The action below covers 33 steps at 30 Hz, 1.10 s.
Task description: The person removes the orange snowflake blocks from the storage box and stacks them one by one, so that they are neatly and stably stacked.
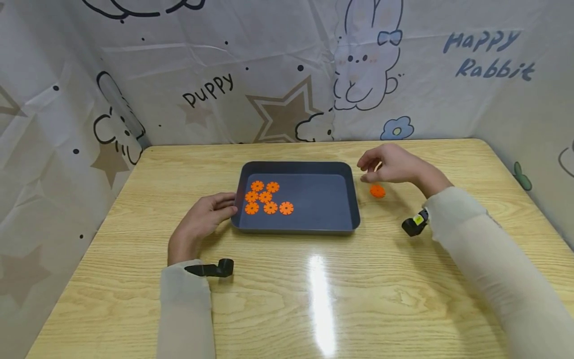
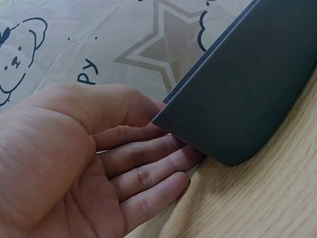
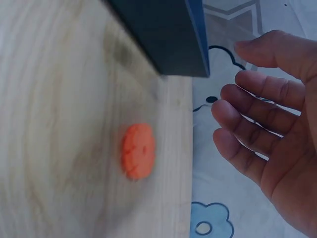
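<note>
Table (image 1: 269,299) before me: pale yellowish wood, grain running mostly side to side, far right corner rounded. Bright streak of glare (image 1: 322,304) on the near half, around the middle. Directly on the wood I note two items. One: shallow dark grey tray (image 1: 318,199), rectangular, rounded corners, long sides running left to right. Two: orange disc (image 1: 377,191), rim notched, near the tray's right end, not touching; single or stacked, I cannot tell.

Words "Puppy" (image 1: 208,89) and "Happy Rabbit" (image 1: 490,56) on the pale backdrop (image 1: 278,35).
</note>
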Motion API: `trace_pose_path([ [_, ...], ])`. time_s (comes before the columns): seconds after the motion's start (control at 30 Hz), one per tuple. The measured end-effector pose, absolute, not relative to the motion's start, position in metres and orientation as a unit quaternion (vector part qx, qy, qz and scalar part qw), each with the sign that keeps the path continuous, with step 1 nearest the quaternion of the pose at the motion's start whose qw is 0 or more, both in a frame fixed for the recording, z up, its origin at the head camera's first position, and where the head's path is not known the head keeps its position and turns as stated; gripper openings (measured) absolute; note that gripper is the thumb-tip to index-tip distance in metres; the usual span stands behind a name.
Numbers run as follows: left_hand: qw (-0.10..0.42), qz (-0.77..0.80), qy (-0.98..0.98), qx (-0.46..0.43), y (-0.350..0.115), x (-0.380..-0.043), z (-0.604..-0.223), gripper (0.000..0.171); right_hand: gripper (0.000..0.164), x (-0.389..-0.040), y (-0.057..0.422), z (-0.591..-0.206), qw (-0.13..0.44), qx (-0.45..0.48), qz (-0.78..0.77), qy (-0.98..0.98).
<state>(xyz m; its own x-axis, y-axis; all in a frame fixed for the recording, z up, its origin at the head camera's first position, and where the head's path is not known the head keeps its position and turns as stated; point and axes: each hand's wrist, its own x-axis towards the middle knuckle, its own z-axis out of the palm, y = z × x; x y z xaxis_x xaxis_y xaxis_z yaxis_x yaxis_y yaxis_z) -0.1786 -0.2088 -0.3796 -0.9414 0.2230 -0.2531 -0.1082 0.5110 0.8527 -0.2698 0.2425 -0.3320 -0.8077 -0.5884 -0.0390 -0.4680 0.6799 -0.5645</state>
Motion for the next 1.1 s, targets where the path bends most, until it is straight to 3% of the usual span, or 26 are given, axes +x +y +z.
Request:
trace_pose_path([
  [0.3, 0.168, 0.499, 0.85, 0.037, -0.21, -0.178, -0.379, 0.044, 0.031, -0.277, 0.219, -0.32, 0.118, -0.298, -0.266, 0.909],
  [1.1, 0.167, 0.494, 0.852, 0.038, -0.208, -0.178, -0.378, 0.044, 0.031, -0.288, 0.167, -0.307, 0.136, -0.341, -0.256, 0.894],
])
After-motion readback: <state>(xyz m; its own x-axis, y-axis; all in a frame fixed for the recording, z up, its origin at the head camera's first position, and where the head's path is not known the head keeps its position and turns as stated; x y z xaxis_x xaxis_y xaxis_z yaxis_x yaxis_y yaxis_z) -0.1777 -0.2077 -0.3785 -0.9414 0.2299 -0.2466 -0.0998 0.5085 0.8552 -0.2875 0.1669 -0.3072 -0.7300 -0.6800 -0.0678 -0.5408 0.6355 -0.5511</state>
